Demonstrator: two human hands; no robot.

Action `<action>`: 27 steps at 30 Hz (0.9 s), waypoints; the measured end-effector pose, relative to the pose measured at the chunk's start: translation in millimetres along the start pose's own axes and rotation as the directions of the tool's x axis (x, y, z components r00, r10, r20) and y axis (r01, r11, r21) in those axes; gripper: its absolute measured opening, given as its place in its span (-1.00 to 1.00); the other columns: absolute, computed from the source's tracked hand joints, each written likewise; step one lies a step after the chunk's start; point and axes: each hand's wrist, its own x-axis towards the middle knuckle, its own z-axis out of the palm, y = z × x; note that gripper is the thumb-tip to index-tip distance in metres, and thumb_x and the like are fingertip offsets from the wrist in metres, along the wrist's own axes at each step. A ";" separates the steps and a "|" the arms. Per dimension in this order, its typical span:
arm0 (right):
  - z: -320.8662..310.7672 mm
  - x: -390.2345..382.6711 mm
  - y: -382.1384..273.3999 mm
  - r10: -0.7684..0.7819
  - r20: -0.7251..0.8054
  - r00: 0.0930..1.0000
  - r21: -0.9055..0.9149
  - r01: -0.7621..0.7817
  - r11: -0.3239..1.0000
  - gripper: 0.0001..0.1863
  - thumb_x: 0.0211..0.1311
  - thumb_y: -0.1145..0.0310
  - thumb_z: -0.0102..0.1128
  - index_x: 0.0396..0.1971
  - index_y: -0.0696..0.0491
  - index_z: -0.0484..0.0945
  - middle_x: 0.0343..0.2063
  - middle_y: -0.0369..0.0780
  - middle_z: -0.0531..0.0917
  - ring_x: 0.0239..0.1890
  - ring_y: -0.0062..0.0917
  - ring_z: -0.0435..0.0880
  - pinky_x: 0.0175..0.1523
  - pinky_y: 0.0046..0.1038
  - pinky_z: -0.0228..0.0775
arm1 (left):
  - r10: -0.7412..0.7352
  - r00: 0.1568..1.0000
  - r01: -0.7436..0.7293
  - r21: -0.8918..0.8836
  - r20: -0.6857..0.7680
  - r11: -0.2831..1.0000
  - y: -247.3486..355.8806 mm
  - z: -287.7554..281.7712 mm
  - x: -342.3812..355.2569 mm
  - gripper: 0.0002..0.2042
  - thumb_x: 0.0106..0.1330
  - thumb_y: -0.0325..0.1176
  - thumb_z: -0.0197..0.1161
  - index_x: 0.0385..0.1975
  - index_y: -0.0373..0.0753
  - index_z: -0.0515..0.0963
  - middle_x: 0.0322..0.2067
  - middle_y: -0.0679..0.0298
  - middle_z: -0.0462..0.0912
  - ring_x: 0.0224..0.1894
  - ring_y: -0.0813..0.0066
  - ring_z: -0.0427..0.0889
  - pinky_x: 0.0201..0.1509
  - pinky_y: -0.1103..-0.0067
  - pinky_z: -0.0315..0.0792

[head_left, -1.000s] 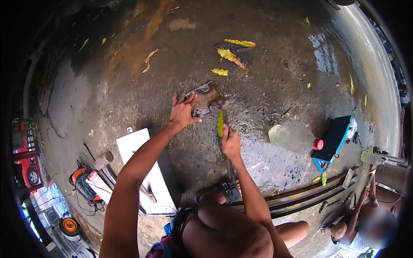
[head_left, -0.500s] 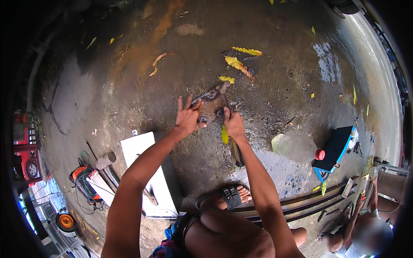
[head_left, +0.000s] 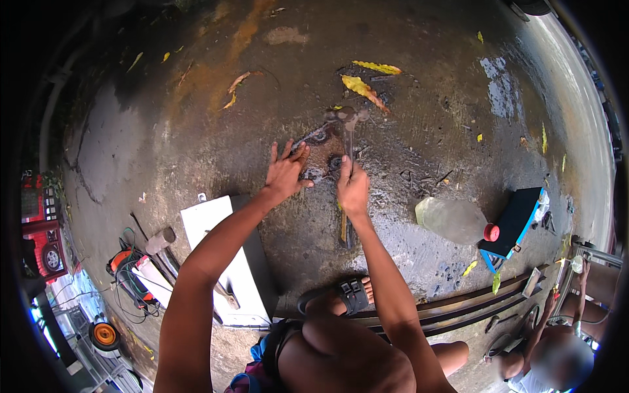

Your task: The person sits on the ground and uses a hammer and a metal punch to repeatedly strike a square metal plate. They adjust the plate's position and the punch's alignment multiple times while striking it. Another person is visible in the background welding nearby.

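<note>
Hammer [head_left: 349,139], one: blunt grey-brown metal head, slim straight handle. Right hand [head_left: 354,190] was clamped on the handle, fingers wrapped round it, with the head beyond the knuckles, over the plate's far right corner; contact there could not be told.

Metal plate [head_left: 322,154], one: flat, rough, rust-brown, with a pale straight strip along its far edge. It lay on the ground between the two hands. Left hand [head_left: 285,175] was palm down, fingers spread apart, fingertips resting on the plate's left side.

Bottle [head_left: 452,219], one: clear plastic, rounded, lying on its side to the right of the right hand, with a red cap [head_left: 491,232].

Box [head_left: 517,219], one: black, angular, blue-edged; just past the bottle, farther right of the same hand.

White case [head_left: 208,226], one: smooth, flat-topped, dark-sided; nearer the body than the left hand, partly under that forearm.

Mallet [head_left: 160,241], one: pale cylindrical head; well left of the left hand.

Bars [head_left: 458,302], several: long, dark, straight; nearer the body than the right hand, extending rightward.

Leaves [head_left: 360,88]: yellow, curled, browning; beyond both hands.

Surface: ground [head_left: 419,111] of wet, coarse concrete, rust-streaked beyond the left hand.

Surroundings: red vehicle [head_left: 49,252] far left of the left hand; another person [head_left: 540,327] well to the right of the right hand, toward the near side.
</note>
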 end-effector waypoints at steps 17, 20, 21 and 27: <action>-26.8 7.4 -33.8 0.090 0.135 0.987 -0.221 -0.059 0.974 -0.46 0.59 -0.04 -0.07 -0.09 0.21 0.62 -0.42 0.21 0.68 -0.20 0.25 0.68 -0.07 0.08 0.50 | 0.001 1.000 -0.001 -0.007 -0.006 1.000 16.2 3.0 1.2 0.15 0.14 0.34 0.37 0.54 -0.39 0.06 0.57 0.05 0.07 0.63 -0.01 -0.10 0.64 -0.06 -0.28; -27.6 26.4 0.0 0.139 0.162 0.977 -0.474 -0.046 0.879 -0.41 0.58 -0.08 -0.11 -0.07 0.20 0.64 -0.25 0.19 0.71 -0.09 0.23 0.68 0.07 0.08 0.52 | 0.011 1.000 -0.009 -0.077 0.020 0.997 35.9 -12.1 3.9 0.09 0.21 0.31 0.33 0.55 -0.36 0.06 0.58 0.10 0.05 0.63 0.00 -0.11 0.63 -0.07 -0.28; -27.9 36.5 -3.0 0.155 0.184 0.971 -0.532 -0.035 0.846 -0.39 0.57 -0.09 -0.13 -0.07 0.20 0.65 -0.19 0.19 0.72 -0.04 0.22 0.68 0.12 0.08 0.52 | 0.008 1.000 -0.005 -0.096 0.028 0.995 32.6 -22.5 2.9 0.07 0.23 0.30 0.32 0.55 -0.36 0.06 0.59 0.12 0.04 0.63 0.01 -0.12 0.63 -0.08 -0.29; -29.7 41.0 -29.4 0.203 0.254 0.946 -0.605 -0.008 0.796 -0.43 0.57 -0.08 -0.11 -0.08 0.15 0.68 -0.03 0.14 0.70 0.08 0.12 0.67 0.20 0.00 0.51 | 0.044 0.999 -0.044 0.002 0.026 0.999 7.1 2.2 1.9 -0.04 0.35 0.22 0.25 0.56 -0.31 0.05 0.59 0.16 0.05 0.64 0.03 -0.13 0.63 -0.11 -0.28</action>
